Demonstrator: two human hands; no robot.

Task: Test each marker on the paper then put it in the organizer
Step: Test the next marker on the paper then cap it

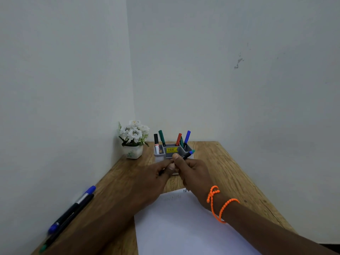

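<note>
I see both hands meet above the table (220,162), just before the organizer (173,153). Right hand (193,172) and left hand (156,173) each pinch one black marker (187,155), teal end tilted up-right. Paper (184,227) lies below the wrists.

- The organizer (173,152) stands at the back of the table (226,168), full of tall markers that poke up.
- The flower pot (134,139) sits just beside it, in the wall corner.
- Two pens (70,212) lie along the left edge.
- The right side of the table has open wood to pass over.
- The paper (176,223) lies flat.
</note>
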